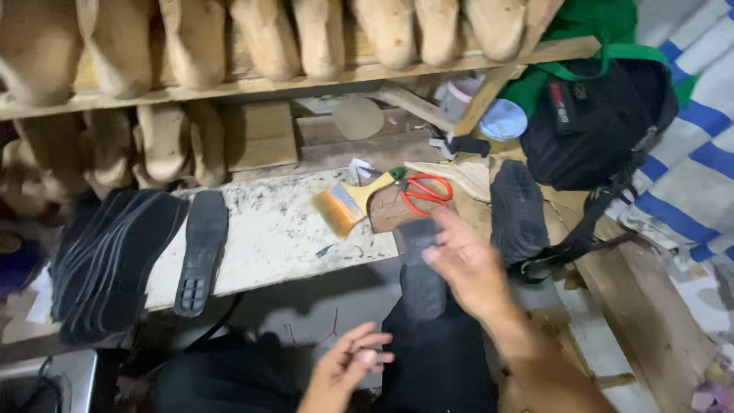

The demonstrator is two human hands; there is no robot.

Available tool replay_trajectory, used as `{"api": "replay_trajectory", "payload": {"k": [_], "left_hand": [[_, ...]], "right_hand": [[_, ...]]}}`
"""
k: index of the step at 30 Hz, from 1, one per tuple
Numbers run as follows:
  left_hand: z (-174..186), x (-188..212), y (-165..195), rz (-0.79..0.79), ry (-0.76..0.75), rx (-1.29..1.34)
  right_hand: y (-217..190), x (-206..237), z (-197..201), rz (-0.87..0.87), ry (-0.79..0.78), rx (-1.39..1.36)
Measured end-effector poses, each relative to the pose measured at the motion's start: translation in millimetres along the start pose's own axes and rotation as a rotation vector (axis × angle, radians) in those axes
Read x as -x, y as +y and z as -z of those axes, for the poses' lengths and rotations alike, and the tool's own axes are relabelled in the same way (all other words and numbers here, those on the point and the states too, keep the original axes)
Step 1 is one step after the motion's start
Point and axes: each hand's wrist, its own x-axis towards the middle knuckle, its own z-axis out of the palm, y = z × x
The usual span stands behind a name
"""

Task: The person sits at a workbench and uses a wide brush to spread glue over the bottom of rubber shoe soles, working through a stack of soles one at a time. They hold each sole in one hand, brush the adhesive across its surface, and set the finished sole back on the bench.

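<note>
- Head view, lower centre of the frame: the right hand (468, 264) rests on a black shoe sole (423, 269) lying over the person's dark-clothed lap, its fingers pressed loosely together along the sole's upper end; blur hides whether they pinch it.
- Bottom centre: the left hand (345, 369) hangs free, palm up, fingers spread and slightly curled, holding nothing, just below and left of the sole.
- Centre: a speckled white workbench (264, 233) carries a yellow-bristled brush (348, 200) and red-handled scissors (422, 191), both just above the right hand.
- Left on the bench: a single black sole (200, 252) lies tread-up beside a stack of black soles (107, 260).
- Right of centre: another black sole (518, 214) lies near a black bag (596, 122).
- Top of the frame: wooden shoe lasts (267, 34) line a shelf.
</note>
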Motion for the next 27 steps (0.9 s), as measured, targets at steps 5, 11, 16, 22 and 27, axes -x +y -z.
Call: {"api": "replay_trajectory", "payload": {"k": [5, 11, 16, 22, 27], "left_hand": [[74.3, 0.3, 23.7, -0.057, 0.357, -0.089], [104.3, 8.3, 74.4, -0.309, 0.496, -0.332], [101.5, 25.8, 125.6, -0.212, 0.893, -1.165], [118.0, 18.0, 155.1, -0.509, 0.964, -1.754], [110.0, 16.4, 153.9, -0.491, 0.938, -1.526]], "right_hand": [[-38.1, -41.2, 132.0, 0.19, 0.29, -0.073], [23.0, -87.2, 219.6, -0.29, 0.381, 0.265], [19.7, -82.6, 216.5, -0.228, 0.358, 0.637], [-39.9, -62.3, 141.8, 0.362, 0.336, 1.242], [-15.4, -67.1, 29.4, 0.105, -0.018, 0.703]]}}
